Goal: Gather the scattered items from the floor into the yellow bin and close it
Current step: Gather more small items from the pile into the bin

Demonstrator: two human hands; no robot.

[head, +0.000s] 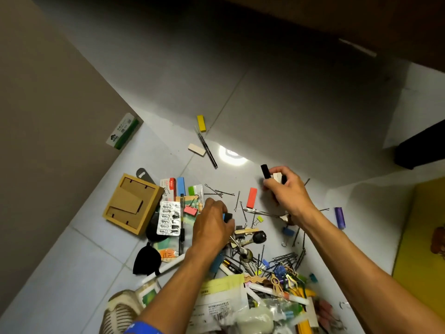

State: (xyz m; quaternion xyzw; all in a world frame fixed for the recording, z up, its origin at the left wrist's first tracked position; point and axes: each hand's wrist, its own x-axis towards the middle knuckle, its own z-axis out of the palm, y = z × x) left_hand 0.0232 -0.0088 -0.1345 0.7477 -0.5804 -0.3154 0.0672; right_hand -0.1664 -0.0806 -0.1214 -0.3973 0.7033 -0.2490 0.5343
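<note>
Near pile: 6 o'clock; packets, pens, clips heaped on floor, not yet gathered.
L hand: centre; fingers curled round small dark/blue pieces.
R hand: 2 o'clock of L hand; fingers clamped on black block plus pale blocks.
Far strays: red block, yellow block, at 12 o'clock, untouched.
Yellow bin: prob. the yellow shape at 3 o'clock edge; lid state can't be told.
Progress: early; most items left.
</note>
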